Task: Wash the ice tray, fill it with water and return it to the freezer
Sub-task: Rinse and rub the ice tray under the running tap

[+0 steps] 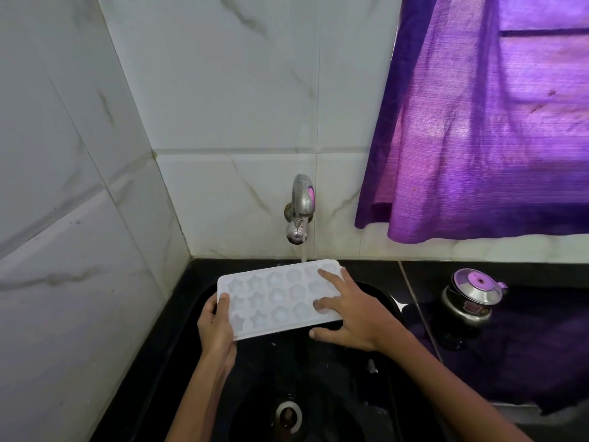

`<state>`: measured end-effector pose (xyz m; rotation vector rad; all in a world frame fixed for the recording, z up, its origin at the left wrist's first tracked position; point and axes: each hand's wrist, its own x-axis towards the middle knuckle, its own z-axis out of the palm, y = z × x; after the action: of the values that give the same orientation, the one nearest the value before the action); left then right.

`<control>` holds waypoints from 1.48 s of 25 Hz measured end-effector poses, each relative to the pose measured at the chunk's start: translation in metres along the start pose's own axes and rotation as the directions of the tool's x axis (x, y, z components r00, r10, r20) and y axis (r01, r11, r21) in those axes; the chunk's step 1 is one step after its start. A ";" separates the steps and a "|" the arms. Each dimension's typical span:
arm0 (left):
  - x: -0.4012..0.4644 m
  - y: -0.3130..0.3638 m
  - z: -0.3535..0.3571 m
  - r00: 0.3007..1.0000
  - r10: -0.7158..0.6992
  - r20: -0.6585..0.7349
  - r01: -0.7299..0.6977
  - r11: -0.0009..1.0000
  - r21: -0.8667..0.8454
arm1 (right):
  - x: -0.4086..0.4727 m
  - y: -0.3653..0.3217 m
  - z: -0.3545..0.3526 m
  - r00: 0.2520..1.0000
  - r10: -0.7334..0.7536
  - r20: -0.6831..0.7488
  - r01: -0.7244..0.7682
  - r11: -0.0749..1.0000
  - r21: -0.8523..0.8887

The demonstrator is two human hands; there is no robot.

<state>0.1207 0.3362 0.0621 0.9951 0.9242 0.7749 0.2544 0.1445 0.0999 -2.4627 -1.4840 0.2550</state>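
1. White tray (280,301) sits mid-frame over the sink (387,301), its far edge under the tap (299,212) stream.
2. Left hand (216,327) grips its end; right hand (347,314) presses spread fingers on cells.
3. Washing step, likely; next, rub remaining cells.

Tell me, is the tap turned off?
No, a stream of water runs from the tap onto the far edge of the ice tray.
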 end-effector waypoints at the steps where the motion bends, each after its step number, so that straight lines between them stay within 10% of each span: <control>1: 0.001 0.000 0.001 1.000 -0.001 0.001 0.001 1.000 -0.001 | 0.001 -0.001 -0.001 1.000 0.003 0.003 -0.003 1.000 -0.021; 37: -0.008 -0.013 0.008 0.997 -0.038 0.068 0.038 0.999 0.000 | 0.010 0.019 0.008 0.942 0.045 -0.334 -0.038 0.999 0.027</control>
<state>0.1263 0.3224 0.0542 0.9941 0.8809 0.7059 0.2727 0.1458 0.0866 -2.3755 -1.2790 -0.1365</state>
